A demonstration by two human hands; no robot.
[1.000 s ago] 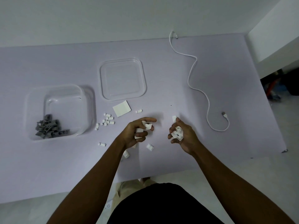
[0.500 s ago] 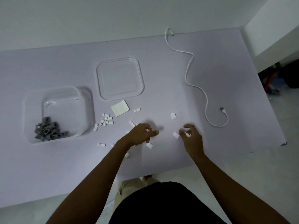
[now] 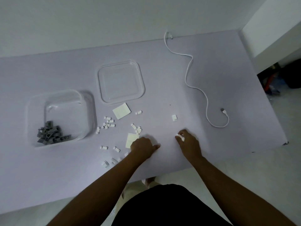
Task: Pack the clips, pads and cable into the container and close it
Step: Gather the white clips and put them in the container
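A clear container (image 3: pixel 88 101) at the left holds a heap of grey clips (image 3: pixel 50 135). Its clear lid (image 3: pixel 121 82) lies apart behind the middle of the table. Small white clips (image 3: pixel 108 122) are strewn between container and hands. One white pad (image 3: pixel 121 110) lies before the lid; another pad (image 3: pixel 131 139) is partly under my left hand (image 3: pixel 143 148), which rests knuckles up on the table, its grasp hidden. My right hand (image 3: pixel 189 143) is shut on white clips (image 3: pixel 180 137) at its fingertips. A single clip (image 3: pixel 174 117) lies behind it. The white cable (image 3: pixel 197 90) snakes along the right.
The table's front edge (image 3: pixel 179 170) runs just under my wrists and its right edge (image 3: pixel 267 101) drops to the floor. A white wall stands behind the table. Dark clutter (image 3: pixel 276 82) sits on the floor at the right.
Both hands have come down from holding clips in the air to the tabletop. The left hand moved lower and left over a pad; the right gathered a clip near its fingertips.
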